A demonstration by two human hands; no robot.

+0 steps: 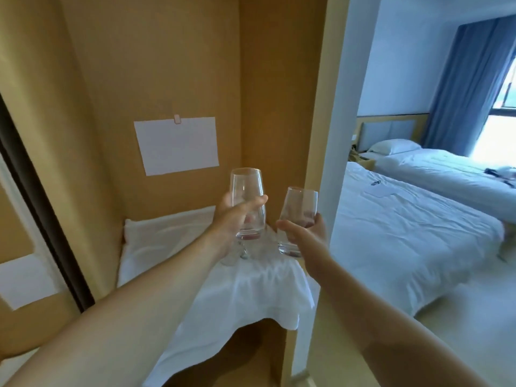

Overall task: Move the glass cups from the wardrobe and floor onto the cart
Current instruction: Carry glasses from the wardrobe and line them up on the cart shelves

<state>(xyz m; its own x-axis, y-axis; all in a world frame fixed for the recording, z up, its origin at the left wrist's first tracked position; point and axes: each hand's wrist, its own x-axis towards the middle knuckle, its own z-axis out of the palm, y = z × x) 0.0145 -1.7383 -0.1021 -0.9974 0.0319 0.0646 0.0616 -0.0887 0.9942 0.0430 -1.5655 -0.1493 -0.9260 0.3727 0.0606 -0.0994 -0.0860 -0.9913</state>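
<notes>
My left hand [234,222] grips a clear glass cup [245,188] upright, lifted above the wardrobe shelf. A second clear glass cup [298,208], tilted slightly, is held in my right hand [304,236] just to the right of the first. Both cups hang over a white cloth [223,280] that covers the shelf inside the wooden wardrobe [156,65]. Under my left hand, more clear glass [237,254] rests on the cloth, partly hidden. No cart is in view.
A white sheet of paper [177,145] is clipped to the wardrobe's back wall. The wardrobe's right side panel [321,135] stands close to my right hand. Beyond it lie two white beds [405,233], blue curtains [469,85] and a bright window.
</notes>
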